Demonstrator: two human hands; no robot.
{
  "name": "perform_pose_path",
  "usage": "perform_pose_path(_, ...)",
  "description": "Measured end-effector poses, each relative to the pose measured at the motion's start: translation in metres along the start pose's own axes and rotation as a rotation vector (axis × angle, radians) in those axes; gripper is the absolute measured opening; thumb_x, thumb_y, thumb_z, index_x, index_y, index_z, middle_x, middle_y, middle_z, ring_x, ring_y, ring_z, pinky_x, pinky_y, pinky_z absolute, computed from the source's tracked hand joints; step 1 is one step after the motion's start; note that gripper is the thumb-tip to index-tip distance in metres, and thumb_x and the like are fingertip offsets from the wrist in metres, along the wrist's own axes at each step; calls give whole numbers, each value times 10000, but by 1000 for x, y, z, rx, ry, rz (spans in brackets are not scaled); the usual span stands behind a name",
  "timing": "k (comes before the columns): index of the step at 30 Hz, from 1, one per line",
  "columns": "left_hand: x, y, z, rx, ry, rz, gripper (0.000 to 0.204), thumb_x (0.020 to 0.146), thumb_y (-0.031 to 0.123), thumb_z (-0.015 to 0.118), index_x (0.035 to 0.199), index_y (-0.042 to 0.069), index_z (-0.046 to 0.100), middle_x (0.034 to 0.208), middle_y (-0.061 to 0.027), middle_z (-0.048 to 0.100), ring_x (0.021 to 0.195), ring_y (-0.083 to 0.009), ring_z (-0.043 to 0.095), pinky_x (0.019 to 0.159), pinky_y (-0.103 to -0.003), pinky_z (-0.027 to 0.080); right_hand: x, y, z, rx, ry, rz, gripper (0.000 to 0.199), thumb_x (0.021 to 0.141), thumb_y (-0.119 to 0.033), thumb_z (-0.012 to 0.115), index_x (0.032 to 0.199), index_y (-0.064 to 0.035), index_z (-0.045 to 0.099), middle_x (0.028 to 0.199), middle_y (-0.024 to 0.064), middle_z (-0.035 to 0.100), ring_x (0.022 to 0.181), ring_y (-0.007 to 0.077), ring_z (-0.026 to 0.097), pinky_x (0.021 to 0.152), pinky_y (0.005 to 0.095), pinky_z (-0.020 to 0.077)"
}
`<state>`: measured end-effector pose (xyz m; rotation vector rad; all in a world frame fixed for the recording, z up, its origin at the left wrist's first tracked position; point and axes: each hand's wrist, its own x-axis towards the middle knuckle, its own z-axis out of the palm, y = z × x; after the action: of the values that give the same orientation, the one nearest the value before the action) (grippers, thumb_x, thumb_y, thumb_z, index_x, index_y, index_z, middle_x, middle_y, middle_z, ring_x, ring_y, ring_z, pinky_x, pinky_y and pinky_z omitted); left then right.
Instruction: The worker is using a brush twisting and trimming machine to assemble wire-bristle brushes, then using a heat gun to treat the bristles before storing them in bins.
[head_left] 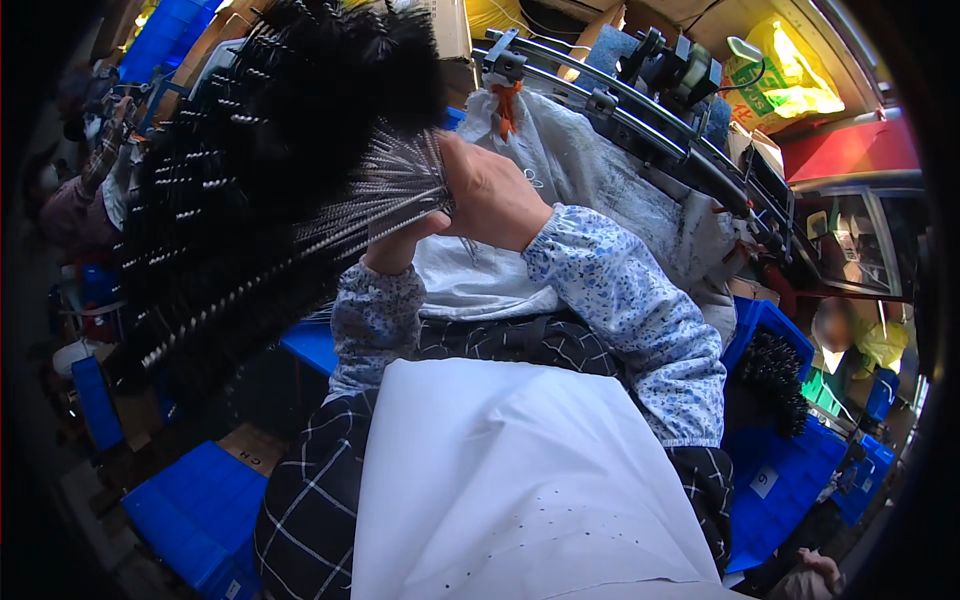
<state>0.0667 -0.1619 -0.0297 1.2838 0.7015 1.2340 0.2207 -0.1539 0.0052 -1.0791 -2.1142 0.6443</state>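
Just left of the fingers, a large bundle of black bottle brushes [250,170] is held up, its bristle heads fanning out to the upper left and its twisted wire stems [385,200] gathered into a tight neck. That neck is gripped by the right hand [490,195], whose fingers are wrapped closed around the wires. The left hand [395,250] is pressed against the stems from beneath, just below the right; its fingers are hidden behind the wrist, so whether they are closed on the wires cannot be told. Both forearms are covered by blue floral sleeves [620,300].

Below the fingers, a white cloth [510,470] is spread over the lap, on top of a dark checked garment [320,480]. Behind the fingers, a grey plastic bag [570,150] is hung from a dark metal rack [640,120]. Well to the right and lower, more black brushes [780,375] are piled in a blue plastic crate [790,470]; another blue crate [200,510] is seen well below and to the left.

The step in hand is judged to be the gathering and evening of the stems into one bunch. For the next move, a firm one-handed hold on the neck would be called for, so that the other hand is freed without the fan being let loose.
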Motion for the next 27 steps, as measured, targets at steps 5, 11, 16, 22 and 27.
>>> perform_pose_path(5,-4,-9,2,197,-58,10,488,659,183,738,1073,43,520,1071,-64,528,1006,-175,495,896,-301,388,-32,27,23,22,3,82,830,558,-208,772,1183,-5,265,1091,217,494,973,371,506,830,393,424)
perform_pose_path(11,-10,-35,10,143,14,-113,457,669,167,731,1059,42,528,1070,-64,528,997,-169,498,884,-293,396,-48,52,53,70,54,120,823,598,-229,743,1219,-9,249,1048,211,525,940,382,516,824,411,416)
perform_pose_path(16,-17,-27,23,40,20,-291,432,677,154,725,1048,41,536,1069,-64,529,989,-164,500,874,-287,403,-45,50,33,61,-66,273,858,619,-258,715,1276,-50,204,902,238,574,829,391,562,738,418,450)
perform_pose_path(22,-22,-16,60,151,-97,-213,608,776,282,635,1162,-14,270,1069,-131,453,999,-191,473,867,-273,392,-51,67,-20,747,-405,298,845,671,-71,681,1329,-62,149,1154,123,452,1010,182,468,897,302,375)
perform_pose_path(27,-47,1,66,-56,-76,-493,550,800,248,605,1191,26,288,1077,-118,493,968,-189,524,854,-287,431,-77,69,-36,897,-683,609,833,648,-48,671,1326,-55,186,1090,99,503,983,161,485,874,286,388)
